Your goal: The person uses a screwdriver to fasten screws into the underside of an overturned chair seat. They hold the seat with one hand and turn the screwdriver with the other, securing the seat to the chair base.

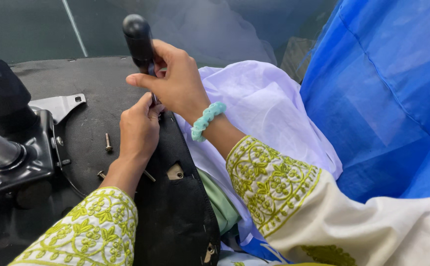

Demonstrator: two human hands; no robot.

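Observation:
My right hand (175,81) grips the black handle of a screwdriver (137,39), held upright with its tip pointing down at a black fabric-covered panel (175,207). My left hand (138,129) rests on the panel's edge right under the right hand, fingers curled around the spot where the screwdriver shaft meets it. The shaft and tip are mostly hidden by the two hands. A turquoise scrunchie (206,119) sits on my right wrist.
Loose screws (108,143) lie on the black underside left of my left hand. A black metal bracket and grey tube (8,152) stand at the far left, beside a silver plate (59,105). White cloth (269,118) and blue cloth (387,93) cover the right side.

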